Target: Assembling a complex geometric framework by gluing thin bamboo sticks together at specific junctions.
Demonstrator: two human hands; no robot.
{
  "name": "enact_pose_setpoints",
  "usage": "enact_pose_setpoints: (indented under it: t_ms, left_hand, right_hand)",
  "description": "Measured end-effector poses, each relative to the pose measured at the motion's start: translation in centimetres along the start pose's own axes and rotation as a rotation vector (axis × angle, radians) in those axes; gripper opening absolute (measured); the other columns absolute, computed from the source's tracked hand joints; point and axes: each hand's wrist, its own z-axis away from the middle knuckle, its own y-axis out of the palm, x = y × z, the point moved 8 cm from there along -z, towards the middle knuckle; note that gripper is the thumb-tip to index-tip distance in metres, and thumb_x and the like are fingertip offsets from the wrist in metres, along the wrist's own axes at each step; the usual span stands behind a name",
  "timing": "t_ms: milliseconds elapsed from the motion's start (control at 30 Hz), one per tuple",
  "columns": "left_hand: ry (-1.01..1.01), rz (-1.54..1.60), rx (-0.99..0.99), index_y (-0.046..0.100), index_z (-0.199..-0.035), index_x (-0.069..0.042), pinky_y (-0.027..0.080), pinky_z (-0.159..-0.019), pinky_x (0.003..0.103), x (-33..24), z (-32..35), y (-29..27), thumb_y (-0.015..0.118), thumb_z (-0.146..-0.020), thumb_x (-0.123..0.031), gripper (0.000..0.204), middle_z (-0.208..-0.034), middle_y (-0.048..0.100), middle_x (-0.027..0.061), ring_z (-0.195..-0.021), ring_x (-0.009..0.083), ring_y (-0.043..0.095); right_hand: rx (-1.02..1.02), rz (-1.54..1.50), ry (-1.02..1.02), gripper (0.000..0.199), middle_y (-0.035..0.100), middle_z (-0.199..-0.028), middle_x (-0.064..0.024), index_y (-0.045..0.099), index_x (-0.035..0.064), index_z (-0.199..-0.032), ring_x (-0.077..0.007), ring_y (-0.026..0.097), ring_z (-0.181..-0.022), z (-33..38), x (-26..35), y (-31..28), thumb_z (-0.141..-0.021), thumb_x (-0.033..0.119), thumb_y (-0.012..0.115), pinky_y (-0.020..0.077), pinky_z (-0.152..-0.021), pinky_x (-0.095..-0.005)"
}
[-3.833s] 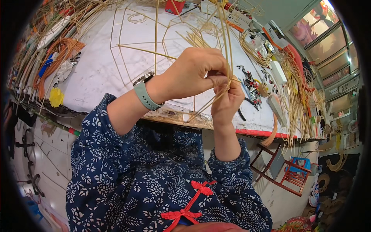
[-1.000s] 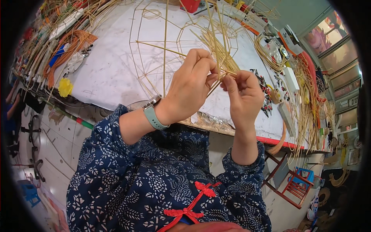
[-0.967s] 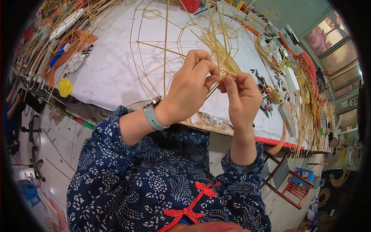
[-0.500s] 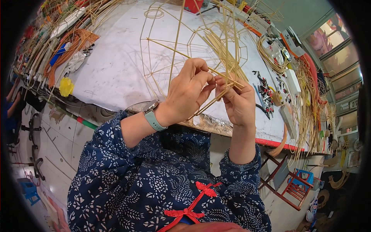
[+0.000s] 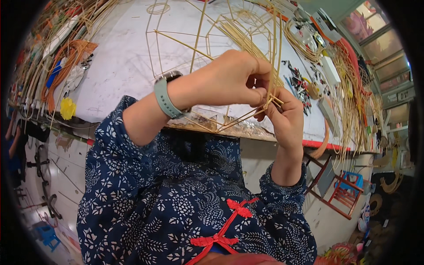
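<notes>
A light frame of thin bamboo strips (image 5: 267, 102) stands over the table's near edge, its strips tied at the corners. My right hand (image 5: 288, 118) is closed round one corner, where several strips cross, thumb and fingers pressed on the joint. From the left, my left hand (image 5: 238, 79) reaches across to the same corner with curled fingers. Thumb and forefinger pinch close beside the joint; what lies between them is too small to make out. The back of this hand covers part of the frame behind it.
White paper (image 5: 115, 66) covers the table. Loose strips (image 5: 243, 37) lie beyond my hands. To the right are several pliers (image 5: 297, 81), a cane coil (image 5: 300, 44) and long strands (image 5: 353, 106). Orange strands (image 5: 66, 66) and a yellow flower (image 5: 67, 108) sit at left.
My left hand has swung right and turned over, its back now toward me, still at the joint. My right hand has shifted slightly right and down with the frame's corner.
</notes>
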Motion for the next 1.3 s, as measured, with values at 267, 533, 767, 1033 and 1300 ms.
enact_pose_setpoints:
  t_ms: [267, 533, 767, 1033, 1300]
  left_hand:
    - [-0.091, 0.007, 0.120, 0.059, -0.077, 0.001, 0.040, -0.054, 0.020, 0.5, -1.6, 2.2, 0.062, -0.071, -0.003, 0.007, -0.067, 0.057, 0.0017, -0.062, 0.0046, 0.050]
    - [-0.174, 0.154, 0.122, 0.059, -0.076, 0.002, 0.039, -0.054, 0.019, 0.6, -1.8, 3.3, 0.066, -0.073, -0.007, 0.012, -0.069, 0.057, 0.0013, -0.061, 0.0041, 0.049]
    - [-0.202, 0.051, 0.040, 0.062, -0.073, 0.000, 0.045, -0.056, 0.023, 0.4, -1.5, 2.9, 0.069, -0.068, -0.009, 0.012, -0.062, 0.059, 0.0042, -0.059, 0.0096, 0.055]
    - [-0.257, 0.059, 0.052, 0.062, -0.072, 0.000, 0.044, -0.056, 0.022, 0.2, -0.9, 2.1, 0.069, -0.069, -0.009, 0.012, -0.062, 0.060, 0.0045, -0.060, 0.0079, 0.055]
    - [-0.260, 0.063, 0.080, 0.060, -0.071, 0.001, 0.033, -0.049, 0.018, 0.5, -0.6, 2.1, 0.068, -0.073, -0.009, 0.013, -0.063, 0.055, -0.0007, -0.056, 0.0021, 0.045]
  right_hand:
    - [-0.059, 0.068, -0.019, 0.007, 0.057, -0.070, -0.0027, 0.055, -0.0023, -0.084, -0.0060, 0.051, -0.059, 2.1, -0.3, -2.3, -0.087, 0.004, 0.055, 0.0407, -0.054, -0.0190]
    - [-0.075, 0.182, -0.247, 0.006, 0.050, -0.064, 0.0011, 0.056, -0.0027, -0.086, -0.0043, 0.042, -0.055, 2.5, 0.1, -2.6, -0.086, 0.000, 0.051, 0.0340, -0.051, -0.0181]
    - [-0.085, 0.369, -0.378, 0.014, 0.048, -0.063, 0.0011, 0.056, -0.0037, -0.087, -0.0040, 0.040, -0.055, 3.0, 1.1, -2.3, -0.082, -0.005, 0.044, 0.0330, -0.050, -0.0189]
    - [-0.150, 0.278, -0.346, 0.013, 0.049, -0.062, 0.0013, 0.058, -0.0027, -0.088, -0.0037, 0.041, -0.055, 2.8, 0.3, -1.9, -0.082, -0.007, 0.047, 0.0338, -0.049, -0.0195]
    - [-0.285, 0.665, -0.799, 0.014, 0.053, -0.061, -0.0032, 0.061, -0.0003, -0.085, -0.0114, 0.044, -0.049, 3.0, 4.0, -1.8, -0.075, -0.010, 0.059, 0.0347, -0.046, -0.0244]
